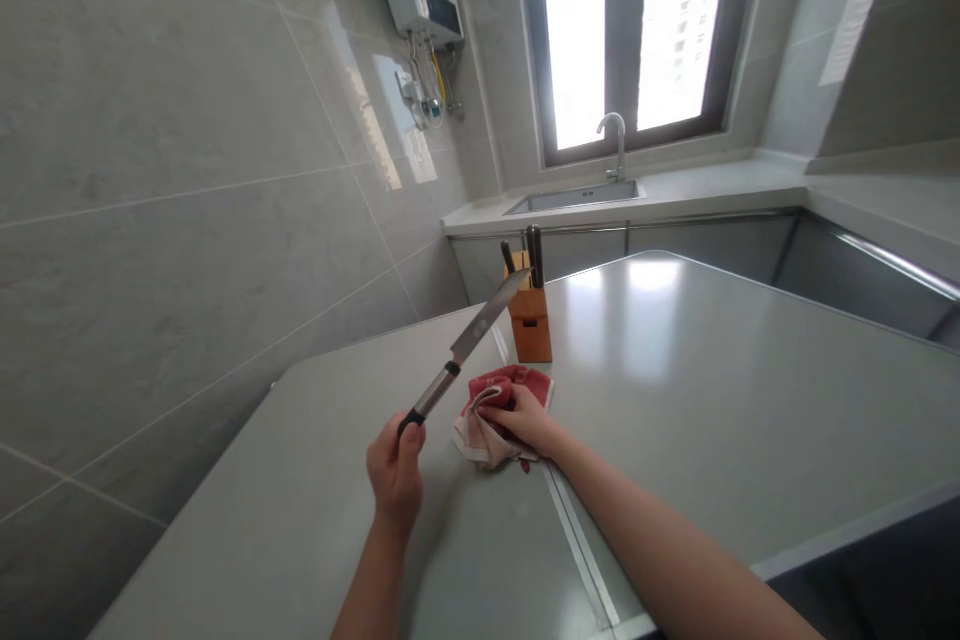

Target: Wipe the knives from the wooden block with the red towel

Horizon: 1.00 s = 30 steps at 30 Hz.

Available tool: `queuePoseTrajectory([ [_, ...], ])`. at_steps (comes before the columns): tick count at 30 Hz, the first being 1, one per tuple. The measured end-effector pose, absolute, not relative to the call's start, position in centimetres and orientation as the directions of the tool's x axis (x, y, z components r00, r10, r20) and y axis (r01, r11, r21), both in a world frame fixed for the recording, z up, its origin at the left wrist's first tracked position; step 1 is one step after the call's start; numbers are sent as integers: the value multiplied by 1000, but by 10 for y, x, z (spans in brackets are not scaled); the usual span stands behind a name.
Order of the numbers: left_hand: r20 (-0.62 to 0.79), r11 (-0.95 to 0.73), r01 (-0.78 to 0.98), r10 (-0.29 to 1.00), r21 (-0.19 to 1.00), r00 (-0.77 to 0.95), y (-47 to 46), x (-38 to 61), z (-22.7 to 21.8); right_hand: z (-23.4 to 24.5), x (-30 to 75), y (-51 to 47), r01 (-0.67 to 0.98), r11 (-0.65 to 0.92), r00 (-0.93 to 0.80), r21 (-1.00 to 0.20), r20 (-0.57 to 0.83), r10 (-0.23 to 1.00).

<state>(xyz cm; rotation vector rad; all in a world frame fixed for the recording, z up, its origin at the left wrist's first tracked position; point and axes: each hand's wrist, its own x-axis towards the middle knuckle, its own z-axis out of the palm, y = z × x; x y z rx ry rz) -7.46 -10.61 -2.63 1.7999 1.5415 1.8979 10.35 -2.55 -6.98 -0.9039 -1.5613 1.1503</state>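
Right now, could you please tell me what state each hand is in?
Left hand: closed, holding the knife by its handle.
Right hand: closed, gripping the bunched red cloth.

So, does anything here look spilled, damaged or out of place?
Nothing really stands out. The knife in the left hand looks intact, the wooden block stands upright, and the cloth is merely bunched in the right hand. No spill shows.

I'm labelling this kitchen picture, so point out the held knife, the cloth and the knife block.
Held knife (pixel 474 333), head view: blade, near the handle.
Cloth (pixel 486 438), head view: pale fold.
Knife block (pixel 531 308), head view: front face.
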Motion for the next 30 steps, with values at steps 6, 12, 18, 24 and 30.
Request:
queuePoseTrajectory([
  [6,751,-498,581,555,644,-357,-124,-90,2,-72,102,-23,22,258,-247,-966,245,938],
  [12,777,-457,694,582,556,-240,-131,-84,21,-70,102,-25,2,241,-246,-970,234,941],
  [18,744,-395,781,656,484,-129,-127,-64,41,-69,103,-26,-3,217,-246,-976,211,946],
  [24,734,-381,831,678,405,-47,-124,-50,57,-69,101,-26,7,205,-217,-979,198,956],
  [30,718,-381,851,696,362,6,-117,-39,69,-69,100,-26,3,222,-215,-975,216,953],
])
